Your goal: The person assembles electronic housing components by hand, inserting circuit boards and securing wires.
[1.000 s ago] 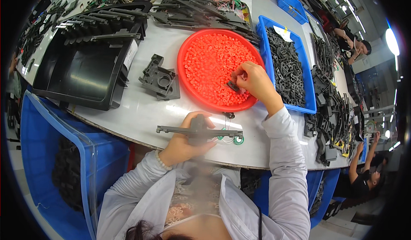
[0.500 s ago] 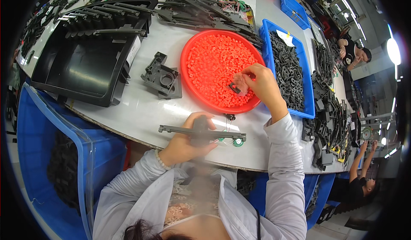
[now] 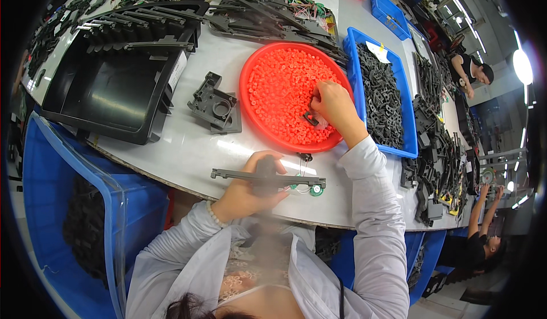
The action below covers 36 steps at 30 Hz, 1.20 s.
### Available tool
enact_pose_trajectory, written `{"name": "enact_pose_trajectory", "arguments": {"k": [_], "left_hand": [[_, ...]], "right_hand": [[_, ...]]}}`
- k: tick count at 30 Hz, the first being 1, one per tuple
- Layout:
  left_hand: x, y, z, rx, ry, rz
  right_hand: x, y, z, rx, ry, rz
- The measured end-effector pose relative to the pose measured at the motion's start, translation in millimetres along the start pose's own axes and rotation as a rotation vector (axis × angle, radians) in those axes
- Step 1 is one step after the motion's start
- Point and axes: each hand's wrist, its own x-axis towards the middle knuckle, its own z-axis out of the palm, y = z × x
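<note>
My left hand (image 3: 242, 191), wearing a light bead bracelet, grips a long dark grey plastic strip (image 3: 296, 180) above the table's near edge. A blurred smear covers the middle of that strip and part of the hand. Thin wires and a small round green circuit board (image 3: 316, 190) hang at its right end. My right hand (image 3: 336, 111) is over the right side of a red round tray (image 3: 246, 114), fingertips pinched; what they hold, if anything, is hidden. Small orange-red plastic rings (image 3: 279, 85) fill the tray. A small black part (image 3: 310, 118) lies among them, just below my fingertips.
A dark molded bracket (image 3: 216, 103) rests left of the tray, beside a large black bin (image 3: 114, 97). Right of the tray, a blue crate (image 3: 411, 122) holds small black parts. Wired dark strips (image 3: 273, 14) are piled behind. Two people are at the far right.
My right hand has shifted slightly left and farther over the tray, its fingers now bunched closer together. My left hand and the strip have hardly moved.
</note>
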Motion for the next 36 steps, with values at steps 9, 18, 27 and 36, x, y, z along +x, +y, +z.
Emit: {"name": "enact_pose_trajectory", "arguments": {"k": [9, 18, 27, 36], "left_hand": [[-0.9, 4.6, -0.2, -0.040, 0.026, -0.028], [-0.3, 6.6, -0.5, -0.026, 0.023, -0.028], [0.5, 8.4, 0.8, -0.059, 0.016, -0.059], [-0.9, 7.4, -0.3, -0.058, 0.018, -0.059]], "right_hand": [[-35.7, -31.2, -35.2, 0.524, 0.019, 0.216], [-60.6, -28.1, -15.2, 0.335, 0.157, -0.019], [-70.2, -24.2, -18.6, 0.280, 0.144, -0.044], [-69.9, -24.7, -22.0, 0.265, 0.142, -0.115]]}}
